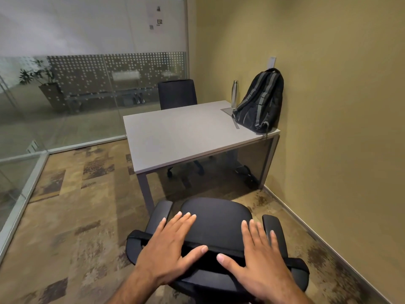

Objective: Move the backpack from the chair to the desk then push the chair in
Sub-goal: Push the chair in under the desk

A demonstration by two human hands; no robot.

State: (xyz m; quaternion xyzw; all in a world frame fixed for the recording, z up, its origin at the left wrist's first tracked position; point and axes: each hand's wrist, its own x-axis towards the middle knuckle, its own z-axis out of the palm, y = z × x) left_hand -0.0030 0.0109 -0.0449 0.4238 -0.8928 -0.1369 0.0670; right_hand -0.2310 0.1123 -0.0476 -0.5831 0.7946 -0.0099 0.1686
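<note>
Both palms lie flat and spread on the top of the backrest, gripping nothing: left hand [169,242] on the left half, right hand [259,253] on the right, thumbs pointing toward each other over the top edge. Desk [175,137] is the biggest thing ahead, set against the yellow wall, far right corner loaded. Chair [217,224] stands well short of the desk's near edge, seat bare, armrests either side of the hands. Backpack [260,102] sits upright on the desk's far right corner, leaning on the wall, so the first half of the task looks done. Step in hand, as I judge it: the push-in. Next move calls for a straight, even shove from both palms so the castors roll true, seat aimed at the opening between the desk legs. Near left leg [145,189] sits close to the chair's line; the left armrest could clip it if the chair drifts left. Second chair [177,94] is tucked in on the far side, its base under the desk, possibly limiting depth. Steel bottle [235,94] stands just beside the backpack, clear of the work.
</note>
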